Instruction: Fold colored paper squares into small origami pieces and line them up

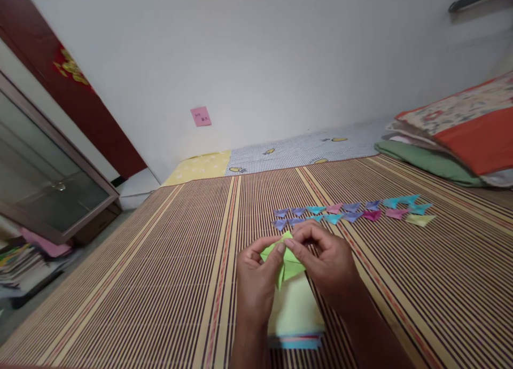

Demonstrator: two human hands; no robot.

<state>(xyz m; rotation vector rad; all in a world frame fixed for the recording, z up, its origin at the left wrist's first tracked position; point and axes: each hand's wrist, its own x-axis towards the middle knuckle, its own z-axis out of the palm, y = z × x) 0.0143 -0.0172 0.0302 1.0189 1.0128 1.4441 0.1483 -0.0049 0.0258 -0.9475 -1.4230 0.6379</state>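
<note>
A partly folded piece of lime-green paper (pixel 293 268) is held up between both hands. My left hand (pixel 258 270) pinches its left side, thumb on the near face. On the other side, my right hand (pixel 326 259) grips the top right with thumb and fingertips. Creases and a pointed lower flap show on the paper; parts of it are hidden behind the fingers. Just below lies a stack of coloured paper sheets (pixel 297 310), pale yellow on top with blue and pink edges showing. Beyond the hands, two rows of small folded paper pieces (pixel 351 216) lie on the mat.
A striped bamboo mat (pixel 160 262) covers the bed. Folded bedding (pixel 457 134) is piled at the right. A pink note (pixel 201 116) sticks to the white wall. At the left stand a glass-fronted door (pixel 44 161) and a pile of books (pixel 20 267).
</note>
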